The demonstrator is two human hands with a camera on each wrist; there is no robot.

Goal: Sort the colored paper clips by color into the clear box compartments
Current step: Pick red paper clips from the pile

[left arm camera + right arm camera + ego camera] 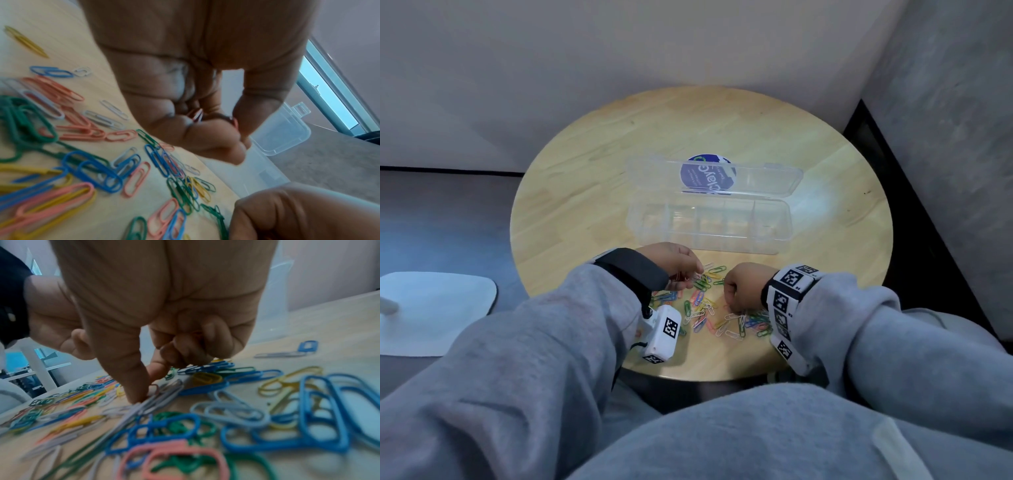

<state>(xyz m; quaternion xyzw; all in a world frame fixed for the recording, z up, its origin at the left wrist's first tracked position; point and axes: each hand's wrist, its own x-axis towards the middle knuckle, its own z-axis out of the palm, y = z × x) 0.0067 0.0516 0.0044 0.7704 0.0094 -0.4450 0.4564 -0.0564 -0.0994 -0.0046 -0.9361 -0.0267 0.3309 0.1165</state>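
Note:
Several colored paper clips (pixel 709 308) lie in a loose pile at the near edge of the round table; green, blue, yellow, pink and white ones show. Behind them stands the clear box (pixel 786 226), its lid (pixel 791 178) open and its compartments holding nothing I can see. My left hand (pixel 695 270) hovers at the pile's far left, fingers curled around red clips (pixel 196 115). My right hand (pixel 147 386) reaches down into the pile's right part, thumb and forefinger pinching a pink-red clip (pixel 154 387) against the table, the other fingers curled in.
The wooden table (pixel 592 192) sits in a corner, with walls behind and to the right. A round blue sticker (pixel 707 174) shows through the lid. A white pad (pixel 434 308) lies on the floor to the left. My grey-clad knees are under the near edge.

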